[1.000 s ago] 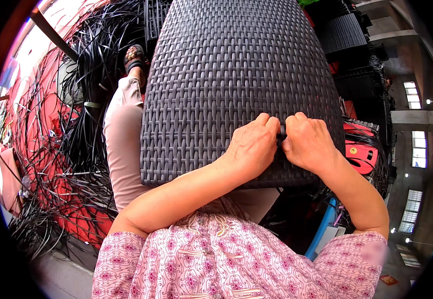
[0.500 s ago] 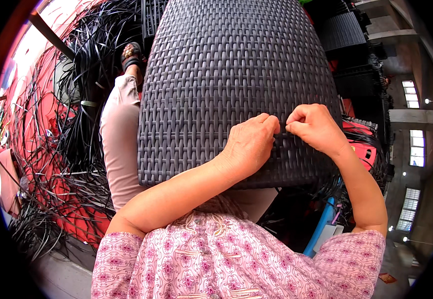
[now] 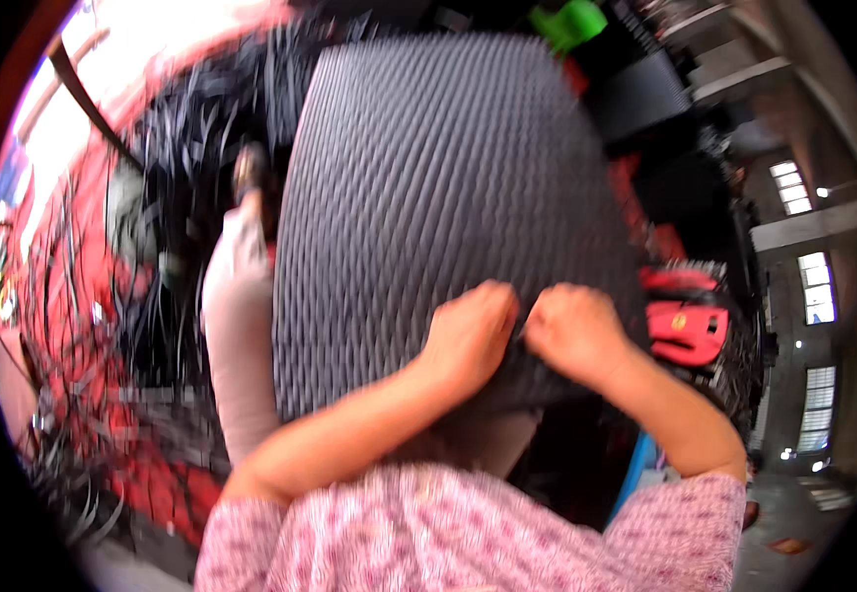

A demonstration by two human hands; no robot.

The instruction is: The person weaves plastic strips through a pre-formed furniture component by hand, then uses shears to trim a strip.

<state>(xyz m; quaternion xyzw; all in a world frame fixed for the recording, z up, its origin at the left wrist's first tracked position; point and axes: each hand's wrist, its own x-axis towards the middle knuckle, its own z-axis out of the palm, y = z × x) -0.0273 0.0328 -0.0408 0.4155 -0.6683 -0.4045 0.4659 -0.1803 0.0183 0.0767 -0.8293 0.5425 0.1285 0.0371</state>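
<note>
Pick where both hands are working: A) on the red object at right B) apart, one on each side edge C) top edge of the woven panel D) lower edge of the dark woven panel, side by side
D: the left hand and right hand are clenched close together at the lower edge of the dark woven panel.

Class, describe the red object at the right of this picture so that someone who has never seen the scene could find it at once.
Start at the big dark grey woven panel filling the middle, where the person's left hand and right hand press together at its lower edge. Look just right of the right hand: the red object is there, blocky and smooth, bright red amid dark stacked pieces, unlike the tangled black strands on the far left.
</note>
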